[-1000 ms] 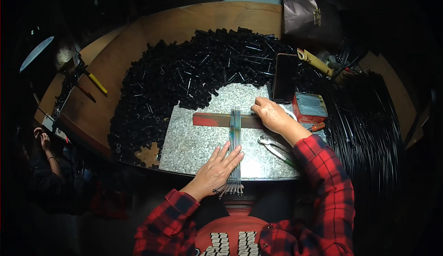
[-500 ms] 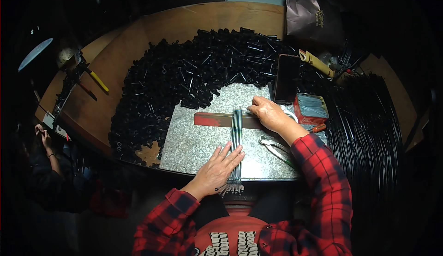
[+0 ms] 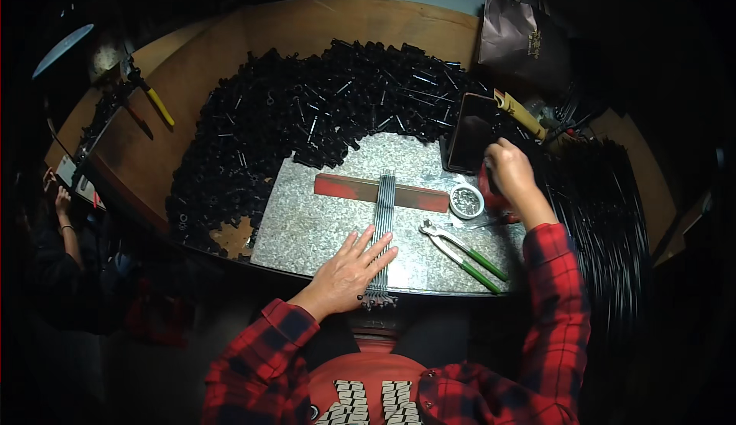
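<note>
My left hand [image 3: 349, 268] lies with fingers stretched out on a row of thin dark metal rods [image 3: 385, 210]. The rods run across a red-brown bar [image 3: 337, 185] on a speckled stone slab [image 3: 295, 226], and their knobbed near ends stick out past its front edge. At the slab's right side, my right hand [image 3: 510, 170] is closed over a red box [image 3: 487, 183] that it mostly covers. What its fingers hold, if anything, is hidden. Beside it stands a round white dish [image 3: 466, 201] of small metal bits. Green-handled pincers [image 3: 464, 256] lie in front of the dish.
A big heap of black parts [image 3: 307, 103] fills the wooden tray [image 3: 153, 164] behind and left of the slab. A phone [image 3: 469, 134] leans at the back right. Long black rods [image 3: 606, 218] lie far right. Another person's hand [image 3: 63, 203] shows at far left.
My right hand has moved right, from the bar's far right part to the red box, uncovering the white dish. My left hand stays on the rods. The whole view has shifted slightly.
</note>
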Available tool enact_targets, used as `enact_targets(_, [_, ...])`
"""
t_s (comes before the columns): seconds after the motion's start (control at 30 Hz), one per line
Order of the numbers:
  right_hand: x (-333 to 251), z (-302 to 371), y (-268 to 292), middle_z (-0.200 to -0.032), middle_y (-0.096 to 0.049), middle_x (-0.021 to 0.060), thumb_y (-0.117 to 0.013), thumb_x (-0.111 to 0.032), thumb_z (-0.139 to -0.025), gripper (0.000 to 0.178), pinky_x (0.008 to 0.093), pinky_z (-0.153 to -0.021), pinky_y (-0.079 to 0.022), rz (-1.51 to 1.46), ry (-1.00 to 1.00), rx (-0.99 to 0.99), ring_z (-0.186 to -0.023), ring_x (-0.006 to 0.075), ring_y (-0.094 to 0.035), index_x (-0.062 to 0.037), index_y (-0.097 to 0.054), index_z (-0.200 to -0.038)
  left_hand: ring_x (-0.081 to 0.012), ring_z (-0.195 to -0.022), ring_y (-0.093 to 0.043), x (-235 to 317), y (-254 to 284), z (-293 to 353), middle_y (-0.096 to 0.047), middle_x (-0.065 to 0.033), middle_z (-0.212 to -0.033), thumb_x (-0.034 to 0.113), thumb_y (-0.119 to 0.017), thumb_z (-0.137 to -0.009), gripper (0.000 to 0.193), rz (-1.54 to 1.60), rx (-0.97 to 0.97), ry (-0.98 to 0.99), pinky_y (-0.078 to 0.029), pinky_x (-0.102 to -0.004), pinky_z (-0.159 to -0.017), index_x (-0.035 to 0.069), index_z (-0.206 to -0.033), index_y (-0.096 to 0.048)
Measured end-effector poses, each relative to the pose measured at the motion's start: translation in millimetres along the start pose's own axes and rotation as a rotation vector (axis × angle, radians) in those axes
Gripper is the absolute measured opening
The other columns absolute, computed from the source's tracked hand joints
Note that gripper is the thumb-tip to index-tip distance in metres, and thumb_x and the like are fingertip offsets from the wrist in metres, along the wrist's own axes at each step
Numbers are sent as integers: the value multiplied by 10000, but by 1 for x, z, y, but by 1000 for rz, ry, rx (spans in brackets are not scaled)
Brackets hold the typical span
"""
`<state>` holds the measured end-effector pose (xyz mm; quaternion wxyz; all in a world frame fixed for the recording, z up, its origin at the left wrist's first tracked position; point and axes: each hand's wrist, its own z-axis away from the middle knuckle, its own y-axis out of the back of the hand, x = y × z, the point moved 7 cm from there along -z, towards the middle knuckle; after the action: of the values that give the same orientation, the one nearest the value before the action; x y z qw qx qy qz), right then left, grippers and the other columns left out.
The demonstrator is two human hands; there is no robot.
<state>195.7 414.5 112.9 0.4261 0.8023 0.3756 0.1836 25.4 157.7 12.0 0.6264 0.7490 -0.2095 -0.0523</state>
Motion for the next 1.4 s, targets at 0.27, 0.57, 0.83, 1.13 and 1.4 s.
enact_targets(0.27, [83, 52, -20, -800, -653, 201, -600, -22, -688, 72, 431, -707, -523, 326, -115, -395, -802, 361, -645, -6, -656, -730, -395, -1379, -231, 3, 2, -2, -284, -162, -1481, 249, -723, -724, 817, 18, -17, -12, -229, -504, -1113, 60, -1418, -335])
enact_targets(0.57, [61, 48, 4, -817, -601, 190, -540, -22, -764, 69, 451, -675, -490, 251, -72, -193, -789, 390, -604, -14, -556, -831, -399, -1377, -224, 3, 2, -3, -282, -166, -1480, 526, -676, -745, 912, 19, 2, -7, -225, -504, -1111, 40, -1424, -310])
enact_targets(0.83, [-74, 16, -26, -872, -546, 162, -492, 101, -710, 290, 422, -719, -491, -132, 183, -141, -848, 362, -583, -34, -572, -953, -406, -1366, -244, 3, 7, 0, -311, -172, -1464, 590, -620, -761, 893, 13, 57, -6, -239, -503, -1107, 20, -1396, -358])
enact_targets(1.13, [-108, 10, -73, -837, -574, 142, -512, -84, -803, 121, 398, -694, -518, -81, 222, -151, -834, 306, -613, -39, -612, -854, -412, -1360, -258, 7, 10, -3, -326, -176, -1458, 543, -567, -821, 802, 26, 70, -23, -266, -505, -1094, 7, -1385, -369])
enact_targets(1.4, [-107, 8, -76, -843, -574, 146, -513, -87, -795, 127, 404, -713, -518, -89, 183, -152, -865, 310, -608, -29, -614, -844, -400, -1365, -259, 0, 1, -2, -352, -172, -1447, 572, -656, -750, 863, -54, 79, -32, -247, -493, -1112, -2, -1348, -415])
